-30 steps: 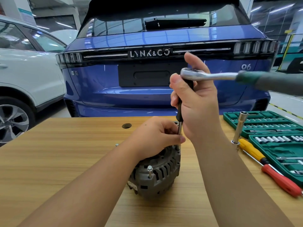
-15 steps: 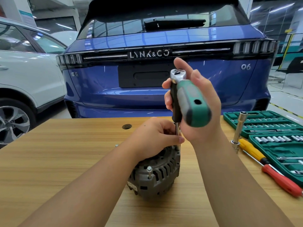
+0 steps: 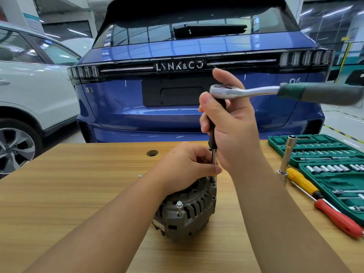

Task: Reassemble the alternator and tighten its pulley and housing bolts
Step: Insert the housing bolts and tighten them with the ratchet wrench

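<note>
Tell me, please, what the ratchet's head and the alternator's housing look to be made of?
Ratchet head: polished, probably chromed steel, judging by its bright mirror-like highlights. Alternator housing: apparently cast aluminium, dull grey and matte, with moulded cooling slots; the exact alloy cannot be told.

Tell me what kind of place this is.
Most likely a car workshop or garage: a blue hatchback car parked behind a wooden workbench, a green socket-set case open on it, a grey metal alternator being bolted.
</note>
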Demonstrator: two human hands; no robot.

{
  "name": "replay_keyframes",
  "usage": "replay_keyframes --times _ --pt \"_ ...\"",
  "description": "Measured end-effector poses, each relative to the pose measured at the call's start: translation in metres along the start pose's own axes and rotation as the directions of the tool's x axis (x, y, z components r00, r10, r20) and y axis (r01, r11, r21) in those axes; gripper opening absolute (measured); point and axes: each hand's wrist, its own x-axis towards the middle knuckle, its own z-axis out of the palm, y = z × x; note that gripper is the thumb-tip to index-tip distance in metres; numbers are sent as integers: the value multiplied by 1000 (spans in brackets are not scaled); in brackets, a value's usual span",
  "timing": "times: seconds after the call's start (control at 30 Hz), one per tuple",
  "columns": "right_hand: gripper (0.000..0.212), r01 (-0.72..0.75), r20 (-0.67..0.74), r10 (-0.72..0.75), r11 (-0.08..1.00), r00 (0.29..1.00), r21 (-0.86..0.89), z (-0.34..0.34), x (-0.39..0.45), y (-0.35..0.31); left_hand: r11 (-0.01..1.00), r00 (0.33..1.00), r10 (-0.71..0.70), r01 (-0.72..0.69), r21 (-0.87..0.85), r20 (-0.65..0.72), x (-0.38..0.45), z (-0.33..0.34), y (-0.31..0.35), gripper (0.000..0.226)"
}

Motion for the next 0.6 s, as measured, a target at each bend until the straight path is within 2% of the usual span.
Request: replay_keyframes --times 0.1,0.23,0.3,0.37,0.43,0.5,0.6 --pt "39 78 30 -77 996 997 -37 4 0 7 1000 1000 5 -5 0 0 -2 0 2 8" --pt "45 77 27 -78 996 997 34 0 -1 9 1000 1000 0 0 21 -1 -1 1 2 9" --pt "42 31 56 -35 998 998 55 -3 2 7 1000 1000 2 -2 21 -6 -1 1 2 6" --pt "37 -82 113 66 985 991 149 -5 6 3 1000 1000 -5 5 13 -14 -1 0 1 4" --pt "53 -148 124 125 970 984 194 -6 7 1 1000 1000 -15 16 9 -24 0 0 0 7" --pt "54 -129 91 113 972 989 195 -4 5 2 1000 1000 -12 13 15 -26 0 0 -1 8" --pt "46 -186 -28 194 966 981 177 1 3 0 1000 1000 8 -8 21 -27 0 1 -2 8"
